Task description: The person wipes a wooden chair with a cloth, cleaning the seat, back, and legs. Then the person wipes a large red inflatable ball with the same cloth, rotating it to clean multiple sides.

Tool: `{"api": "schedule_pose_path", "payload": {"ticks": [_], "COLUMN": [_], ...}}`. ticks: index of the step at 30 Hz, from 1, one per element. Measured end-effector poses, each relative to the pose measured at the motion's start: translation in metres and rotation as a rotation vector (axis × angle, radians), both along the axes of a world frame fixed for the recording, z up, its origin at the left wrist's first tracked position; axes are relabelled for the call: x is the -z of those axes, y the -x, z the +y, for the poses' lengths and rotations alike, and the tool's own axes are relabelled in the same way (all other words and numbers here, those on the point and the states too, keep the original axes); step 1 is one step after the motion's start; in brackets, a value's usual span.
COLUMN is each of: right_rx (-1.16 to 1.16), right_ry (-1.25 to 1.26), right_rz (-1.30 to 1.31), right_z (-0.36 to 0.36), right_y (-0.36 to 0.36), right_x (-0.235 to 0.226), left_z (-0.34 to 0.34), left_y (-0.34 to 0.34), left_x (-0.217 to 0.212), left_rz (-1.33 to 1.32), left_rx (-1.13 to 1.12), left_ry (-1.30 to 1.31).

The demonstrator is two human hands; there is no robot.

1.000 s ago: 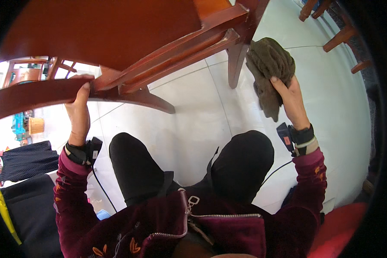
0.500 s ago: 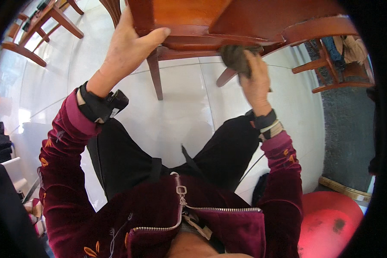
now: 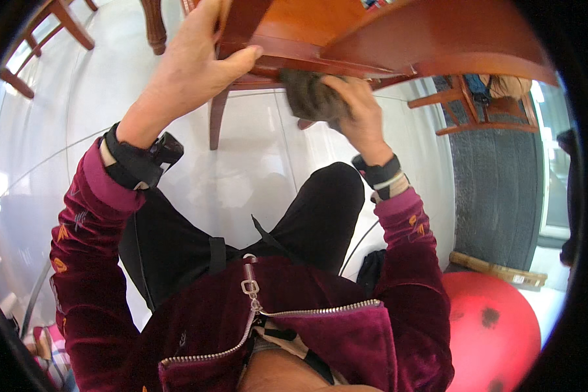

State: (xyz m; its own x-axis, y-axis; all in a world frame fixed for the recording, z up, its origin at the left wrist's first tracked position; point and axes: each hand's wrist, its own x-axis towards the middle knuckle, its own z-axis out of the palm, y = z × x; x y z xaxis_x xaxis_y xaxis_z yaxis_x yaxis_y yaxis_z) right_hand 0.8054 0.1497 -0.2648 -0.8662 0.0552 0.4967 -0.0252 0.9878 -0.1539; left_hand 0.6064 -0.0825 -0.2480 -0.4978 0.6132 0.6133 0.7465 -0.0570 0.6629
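Head view, floor: glossy white tiled floor [image 3: 261,163]; dark grey rug [image 3: 496,196] at right.
Room: red ball [image 3: 496,326] at the lower right; other wooden chairs [image 3: 477,108] behind.
Left hand [image 3: 189,65]: fingers clamped over the front edge of a wooden chair seat [image 3: 385,32].
Right hand [image 3: 359,111]: closed on a brown-grey cloth [image 3: 310,95], pressed under that edge.
Open room: bare floor left of the chair leg [image 3: 217,121].
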Motion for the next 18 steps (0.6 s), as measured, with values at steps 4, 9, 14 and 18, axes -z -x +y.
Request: {"api": "schedule_pose_path", "payload": {"ticks": [4,9,14,18], "right_rx": [0.146,0.374,0.301,0.093], "right_ry": [0.007,0.306,0.229,0.132], "right_rz": [0.044,0.102,0.108,0.011], "right_z": [0.034,0.049,-0.016,-0.078], "right_y": [-0.023,-0.032,-0.005,0.025], "right_x": [0.007,0.020,0.021,0.009], "left_z": [-0.007,-0.005,0.000,-0.003], "left_y": [-0.005,-0.007,-0.006,-0.007], "left_x": [-0.012,-0.013,-0.005,0.005], "left_rz": [-0.069,-0.049,0.128,0.075], "left_rx": [-0.017,-0.064,-0.178,-0.144], "left_ry": [0.053,0.008,-0.086,-0.150]}}
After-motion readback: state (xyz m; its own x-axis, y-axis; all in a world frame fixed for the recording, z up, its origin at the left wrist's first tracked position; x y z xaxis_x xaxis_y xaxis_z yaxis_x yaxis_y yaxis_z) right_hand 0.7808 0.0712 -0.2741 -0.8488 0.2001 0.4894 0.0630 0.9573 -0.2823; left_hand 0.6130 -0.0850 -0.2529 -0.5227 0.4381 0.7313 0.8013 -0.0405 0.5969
